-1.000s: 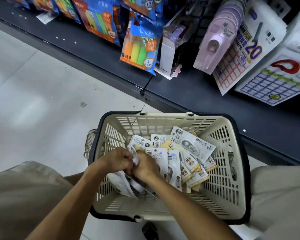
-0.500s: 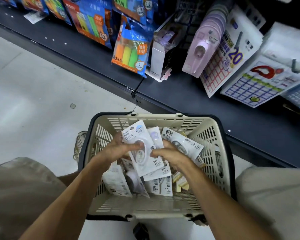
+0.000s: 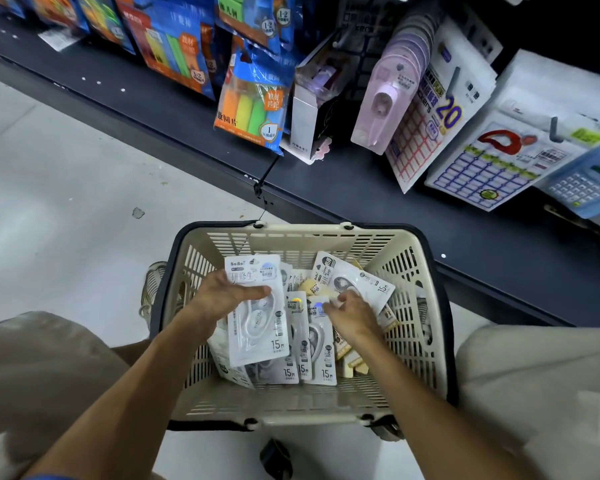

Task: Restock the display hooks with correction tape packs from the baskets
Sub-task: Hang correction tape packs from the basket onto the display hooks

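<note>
centre frame, over cream basket point(image 3: 409, 306): left hand point(image 3: 219, 299) pinching light, stiff, slick correction tape pack point(image 3: 257, 320); right hand point(image 3: 352, 315) fingering loose packs point(image 3: 321, 344). best gripped by card edges.

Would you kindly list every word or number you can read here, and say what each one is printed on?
"BoBo" and "15m": white correction tape pack held by the left hand.
"15m": packs lying in the basket, and the tilted pack at the right hand.
"20": label-sheet pack on a hook.
"1": highlighter-coloured pack.
Smaller print is too blurred to read.
</note>
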The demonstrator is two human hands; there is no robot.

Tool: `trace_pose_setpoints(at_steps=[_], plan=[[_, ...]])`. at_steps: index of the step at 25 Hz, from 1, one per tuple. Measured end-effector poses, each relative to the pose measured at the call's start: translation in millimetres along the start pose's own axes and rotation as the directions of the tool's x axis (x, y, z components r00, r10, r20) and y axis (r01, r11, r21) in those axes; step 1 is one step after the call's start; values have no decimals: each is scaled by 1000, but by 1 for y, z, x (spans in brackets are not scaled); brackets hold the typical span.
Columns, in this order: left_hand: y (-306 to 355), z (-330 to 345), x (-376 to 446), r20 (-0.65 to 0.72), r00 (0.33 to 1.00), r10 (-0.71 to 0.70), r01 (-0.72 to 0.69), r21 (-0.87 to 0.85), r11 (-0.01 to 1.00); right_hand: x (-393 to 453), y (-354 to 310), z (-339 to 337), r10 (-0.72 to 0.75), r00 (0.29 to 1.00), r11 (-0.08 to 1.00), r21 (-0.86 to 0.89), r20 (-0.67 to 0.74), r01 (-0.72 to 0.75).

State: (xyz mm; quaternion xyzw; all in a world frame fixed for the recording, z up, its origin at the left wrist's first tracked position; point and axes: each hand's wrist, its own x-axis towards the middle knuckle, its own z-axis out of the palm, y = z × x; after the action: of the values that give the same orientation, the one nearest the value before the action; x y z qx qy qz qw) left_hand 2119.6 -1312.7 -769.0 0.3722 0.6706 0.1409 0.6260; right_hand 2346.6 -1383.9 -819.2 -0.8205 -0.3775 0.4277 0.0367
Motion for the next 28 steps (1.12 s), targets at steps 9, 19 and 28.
trace_pose_setpoints(at_steps=[9, 19, 28], plan=[[-12, -12, 9, -113, 993, 20, -32, -102, 994, -20, -11, 74, -147, 975, 989, 21, 166, 146], [-16, -33, 3, -13, 989, 147, -137, -462, 876, 13, 11, 33, -187, 916, 853, 521, 355, -28], [32, -21, -24, 121, 949, 290, -30, -884, 466, 2, 7, -75, -486, 808, 425, 898, 332, -114]])
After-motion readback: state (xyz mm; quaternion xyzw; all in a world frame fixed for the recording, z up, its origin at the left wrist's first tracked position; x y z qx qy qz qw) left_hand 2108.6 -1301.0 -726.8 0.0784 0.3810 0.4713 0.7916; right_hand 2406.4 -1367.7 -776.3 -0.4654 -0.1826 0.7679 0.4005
